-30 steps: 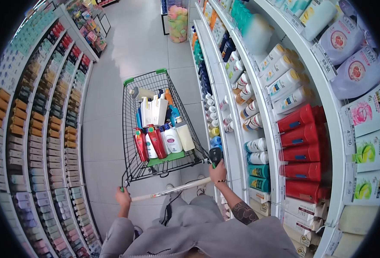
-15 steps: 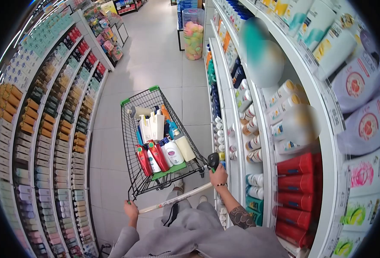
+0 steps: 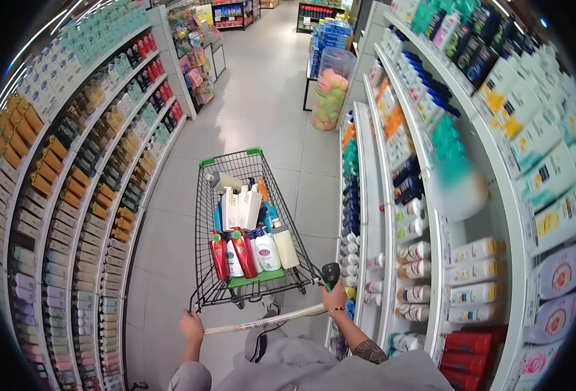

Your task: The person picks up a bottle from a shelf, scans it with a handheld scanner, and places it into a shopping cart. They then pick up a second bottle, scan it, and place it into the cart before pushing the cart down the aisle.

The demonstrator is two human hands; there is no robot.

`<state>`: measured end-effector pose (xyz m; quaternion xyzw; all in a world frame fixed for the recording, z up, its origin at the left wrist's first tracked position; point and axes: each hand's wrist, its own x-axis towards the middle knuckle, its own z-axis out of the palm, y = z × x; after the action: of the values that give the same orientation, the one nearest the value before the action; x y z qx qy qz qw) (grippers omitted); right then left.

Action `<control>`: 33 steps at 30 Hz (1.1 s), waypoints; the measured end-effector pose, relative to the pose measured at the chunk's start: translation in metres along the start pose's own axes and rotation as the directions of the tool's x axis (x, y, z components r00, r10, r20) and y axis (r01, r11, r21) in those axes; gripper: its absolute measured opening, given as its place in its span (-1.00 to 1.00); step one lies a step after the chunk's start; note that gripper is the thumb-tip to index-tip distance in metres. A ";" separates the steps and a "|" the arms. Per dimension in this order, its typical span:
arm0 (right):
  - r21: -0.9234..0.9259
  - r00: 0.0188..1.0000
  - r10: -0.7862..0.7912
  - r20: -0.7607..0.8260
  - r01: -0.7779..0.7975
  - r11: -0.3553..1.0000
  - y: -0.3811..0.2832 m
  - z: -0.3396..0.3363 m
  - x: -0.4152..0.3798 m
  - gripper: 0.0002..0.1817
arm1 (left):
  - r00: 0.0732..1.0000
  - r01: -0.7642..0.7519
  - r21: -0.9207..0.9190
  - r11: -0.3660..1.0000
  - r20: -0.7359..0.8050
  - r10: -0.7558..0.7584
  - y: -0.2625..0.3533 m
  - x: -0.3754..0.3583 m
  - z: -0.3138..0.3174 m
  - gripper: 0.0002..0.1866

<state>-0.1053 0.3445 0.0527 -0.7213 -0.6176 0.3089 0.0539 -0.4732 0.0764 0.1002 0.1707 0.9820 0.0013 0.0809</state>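
Observation:
My left hand (image 3: pixel 191 325) is closed around the left end of the pale handle bar (image 3: pixel 262 322) of a black wire shopping cart (image 3: pixel 230 156) with green corners. My right hand (image 3: pixel 333 298) grips the right end, just below a black holder (image 3: pixel 330 272). Standing in the basket are red bottles (image 3: pixel 243 255), a white bottle (image 3: pixel 266 253) with a pink label, and a cream pump bottle (image 3: pixel 285 245). Behind them are white bottles (image 3: pixel 249 207), and a beige bottle (image 3: pixel 225 180) leans across the far end. Blue and orange items are partly hidden.
Tall shelves of boxed and bottled goods (image 3: pixel 73 225) line the left. On the right, shelves hold bottles (image 3: pixel 477 251) and red packs (image 3: pixel 464 362). Ahead along the tiled aisle (image 3: pixel 249 85) stand a clear bin of colourful round items (image 3: pixel 330 94) and stacked blue boxes (image 3: pixel 335 39).
The view has tilted up and swung left, showing more of the aisle ahead. The cart now points straighter along it. Both hands keep their hold on the bar.

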 end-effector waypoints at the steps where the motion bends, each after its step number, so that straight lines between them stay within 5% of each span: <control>1: 0.028 1.000 0.017 -0.004 -0.016 0.999 -0.014 0.000 0.007 -0.46 | 1.000 0.007 0.035 0.999 0.001 -0.007 0.011 0.012 -0.005 -0.75; 14: -0.059 0.997 0.072 0.032 -0.070 0.996 -0.144 0.033 0.130 -0.40 | 0.999 -0.023 -0.082 0.996 0.033 0.025 0.114 0.176 -0.032 -0.68; 23: -0.167 0.988 0.111 0.107 -0.092 0.982 -0.225 0.033 0.226 -0.42 | 0.947 -0.144 -0.109 0.983 0.274 0.169 0.166 0.277 -0.004 -0.56; 27: -0.168 0.997 0.070 0.022 -0.065 0.984 -0.237 0.046 0.270 -0.36 | 0.991 -0.065 -0.031 0.997 0.115 0.068 0.215 0.291 0.001 -0.61; 33: -0.134 0.998 0.065 -0.025 -0.068 0.989 -0.268 0.045 0.335 -0.36 | 0.989 -0.067 -0.039 0.997 0.129 0.071 0.270 0.329 0.006 -0.62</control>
<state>-0.3425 0.7018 0.0122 -0.7466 -0.6121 0.2606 0.0010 -0.6873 0.4410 0.0500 0.2029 0.9679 0.0099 0.1479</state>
